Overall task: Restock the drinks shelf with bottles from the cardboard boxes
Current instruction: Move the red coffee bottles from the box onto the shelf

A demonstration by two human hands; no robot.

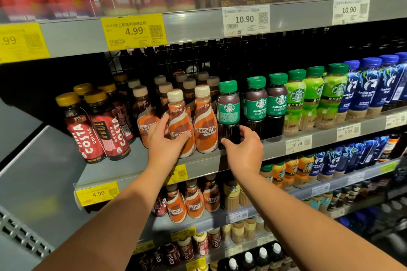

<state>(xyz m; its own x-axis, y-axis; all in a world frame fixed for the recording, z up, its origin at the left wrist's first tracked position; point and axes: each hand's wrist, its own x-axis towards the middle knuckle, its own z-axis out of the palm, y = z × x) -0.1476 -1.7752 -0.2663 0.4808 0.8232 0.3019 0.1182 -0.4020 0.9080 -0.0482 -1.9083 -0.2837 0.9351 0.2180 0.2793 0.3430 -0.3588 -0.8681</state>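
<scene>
Both hands are at the drinks shelf (275, 149), working stock at its near edge. The left hand (164, 138) is wrapped round the lower body of an orange Nescafe bottle (179, 116), thumb on its left side, fingers across the label. That bottle is tilted, cap leaning left, base by the shelf's near lip, not yet square. The right hand (244, 147) curls round the dark bottom of a green-cap Starbucks bottle (228, 107), thumb on the left, fingers round the right. It's upright & just right of a second Nescafe bottle (204, 125). Cardboard boxes aren't in view. The step looks like seating/facing these two in the front row. To do it well, imo: stand the tilted Nescafe upright first, base flat, label out, tucked in just left of the second one w/o knocking it. Both grips are low, so these tall narrow bottles could tip at the top; ease them in, don't shove. Keep the Starbucks in its own lane, level w/ the Americano bottles (255, 103) on its right, front flush w/ the lip. The Costa bottles (88, 129) well to the left look tilted, so give them clearance. Watch the near edge: a base set half off it could drop to the shelves below.
</scene>
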